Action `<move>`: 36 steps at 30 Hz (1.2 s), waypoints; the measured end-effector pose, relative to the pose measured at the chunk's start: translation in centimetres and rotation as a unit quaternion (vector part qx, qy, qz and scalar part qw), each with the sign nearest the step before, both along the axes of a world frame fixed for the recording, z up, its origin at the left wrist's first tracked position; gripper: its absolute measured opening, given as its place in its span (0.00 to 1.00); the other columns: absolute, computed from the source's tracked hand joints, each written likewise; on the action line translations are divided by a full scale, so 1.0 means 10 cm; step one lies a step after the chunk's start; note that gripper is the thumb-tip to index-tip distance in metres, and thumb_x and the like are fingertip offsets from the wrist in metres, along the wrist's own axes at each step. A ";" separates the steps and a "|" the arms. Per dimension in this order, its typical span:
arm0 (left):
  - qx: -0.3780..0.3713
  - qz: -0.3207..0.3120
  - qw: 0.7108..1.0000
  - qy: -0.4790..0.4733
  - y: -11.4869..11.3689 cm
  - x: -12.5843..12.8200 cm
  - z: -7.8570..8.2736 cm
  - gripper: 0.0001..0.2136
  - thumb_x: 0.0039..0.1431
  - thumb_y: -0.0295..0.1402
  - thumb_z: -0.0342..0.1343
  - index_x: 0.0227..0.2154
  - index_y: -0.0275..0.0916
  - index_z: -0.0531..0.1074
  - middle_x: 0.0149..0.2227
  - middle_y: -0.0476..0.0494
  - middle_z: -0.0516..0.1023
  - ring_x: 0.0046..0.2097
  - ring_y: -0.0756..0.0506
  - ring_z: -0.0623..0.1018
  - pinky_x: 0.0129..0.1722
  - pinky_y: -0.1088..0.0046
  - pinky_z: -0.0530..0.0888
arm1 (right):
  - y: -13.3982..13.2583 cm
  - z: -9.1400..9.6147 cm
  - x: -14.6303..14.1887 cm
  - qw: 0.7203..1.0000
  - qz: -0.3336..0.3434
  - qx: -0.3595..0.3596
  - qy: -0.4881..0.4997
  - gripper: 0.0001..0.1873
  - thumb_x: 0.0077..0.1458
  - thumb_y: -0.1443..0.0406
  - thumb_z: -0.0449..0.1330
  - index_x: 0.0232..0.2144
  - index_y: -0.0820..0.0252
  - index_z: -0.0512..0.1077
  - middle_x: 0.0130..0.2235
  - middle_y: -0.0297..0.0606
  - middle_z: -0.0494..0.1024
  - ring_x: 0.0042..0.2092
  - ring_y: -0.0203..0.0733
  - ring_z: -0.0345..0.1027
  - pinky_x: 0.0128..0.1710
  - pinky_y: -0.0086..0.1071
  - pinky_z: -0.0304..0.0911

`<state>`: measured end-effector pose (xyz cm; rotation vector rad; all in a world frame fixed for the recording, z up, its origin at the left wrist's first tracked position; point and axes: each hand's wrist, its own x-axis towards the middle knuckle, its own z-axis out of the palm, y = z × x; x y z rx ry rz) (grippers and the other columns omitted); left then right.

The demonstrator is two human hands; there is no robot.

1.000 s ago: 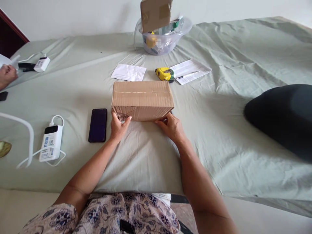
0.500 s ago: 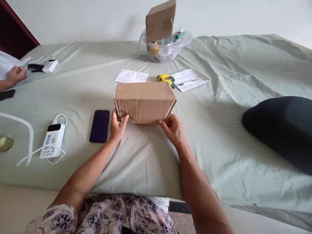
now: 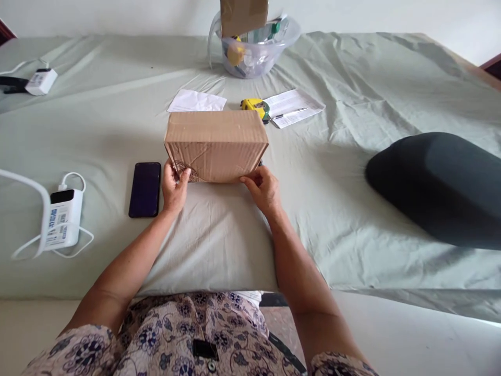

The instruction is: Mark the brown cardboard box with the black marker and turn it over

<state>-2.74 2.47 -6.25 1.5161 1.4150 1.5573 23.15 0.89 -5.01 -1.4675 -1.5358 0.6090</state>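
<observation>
A brown cardboard box (image 3: pixel 219 156) is in front of me, its near side creased and printed with dark curved lines at the lower left. My left hand (image 3: pixel 175 187) grips that lower left corner, thumb on the near face and the other fingers round the side. At the lower right corner, my right hand (image 3: pixel 263 189) pinches the bottom edge between thumb and fingers. What lies under the box is hidden. A black phone (image 3: pixel 144 189) lies flat to the left of my left hand.
Beyond the box are a folded paper (image 3: pixel 197 101), a yellow tape measure (image 3: pixel 255 108) and a pen (image 3: pixel 289 113) on a printed sheet (image 3: pixel 303 104). Farther back stands a plastic basin (image 3: pixel 254 60) holding another carton (image 3: pixel 245 18). A white power bank (image 3: pixel 64 219) lies left, a dark rounded object (image 3: pixel 434 188) right.
The whole view has shifted, so everything sits farther left and higher. A co-worker's hand at the left has left the picture. Both my hands keep their hold on the box.
</observation>
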 end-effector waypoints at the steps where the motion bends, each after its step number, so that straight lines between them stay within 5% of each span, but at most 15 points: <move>1: 0.006 0.005 1.000 -0.007 0.00 -0.01 0.02 0.31 0.59 0.60 0.56 0.55 0.41 0.65 0.49 0.38 0.78 0.50 0.43 0.80 0.52 0.66 0.76 | 0.00 0.02 0.00 1.000 -0.004 0.006 0.021 0.19 0.53 0.48 0.61 0.28 0.52 0.61 0.24 0.28 0.64 0.27 0.36 0.57 0.30 0.34 0.60; 9: 0.068 0.052 0.996 0.035 -0.08 0.00 0.10 0.40 0.54 0.64 0.58 0.60 0.39 0.63 0.57 0.32 0.73 0.59 0.37 0.75 0.61 0.57 0.71 | -0.10 0.15 -0.14 0.989 -0.056 0.103 0.092 0.23 0.57 0.42 0.58 0.38 0.53 0.64 0.29 0.31 0.65 0.30 0.38 0.62 0.33 0.35 0.65; 16: 0.040 0.061 0.992 0.099 -0.20 0.08 0.21 0.41 0.52 0.59 0.64 0.61 0.38 0.59 0.60 0.32 0.69 0.63 0.36 0.70 0.65 0.56 0.67 | -0.23 0.14 -0.28 0.988 -0.088 0.123 0.010 0.34 0.54 0.40 0.61 0.54 0.52 0.64 0.34 0.34 0.67 0.34 0.41 0.63 0.38 0.40 0.69; 22: 0.037 0.056 0.995 0.078 -0.25 0.17 0.23 0.40 0.50 0.56 0.67 0.58 0.39 0.60 0.57 0.35 0.69 0.60 0.37 0.72 0.62 0.57 0.70 | -0.28 0.16 -0.34 0.974 -0.145 0.158 -0.071 0.31 0.53 0.37 0.62 0.45 0.52 0.67 0.35 0.35 0.66 0.33 0.40 0.61 0.34 0.37 0.67; 30: 0.024 0.045 0.996 0.072 -0.16 0.08 0.15 0.37 0.58 0.59 0.59 0.61 0.38 0.60 0.59 0.32 0.70 0.63 0.37 0.72 0.65 0.56 0.68 | -0.23 0.22 -0.29 0.980 -0.123 0.156 -0.026 0.23 0.67 0.45 0.48 0.41 0.53 0.71 0.32 0.35 0.65 0.34 0.40 0.64 0.39 0.38 0.67; 36: 0.037 0.032 0.995 0.084 -0.12 0.03 0.08 0.32 0.64 0.56 0.54 0.61 0.39 0.62 0.59 0.32 0.71 0.60 0.38 0.74 0.63 0.58 0.70 | -0.19 0.18 -0.23 0.983 -0.114 0.138 0.032 0.20 0.68 0.50 0.46 0.41 0.54 0.71 0.34 0.38 0.70 0.37 0.42 0.68 0.41 0.39 0.67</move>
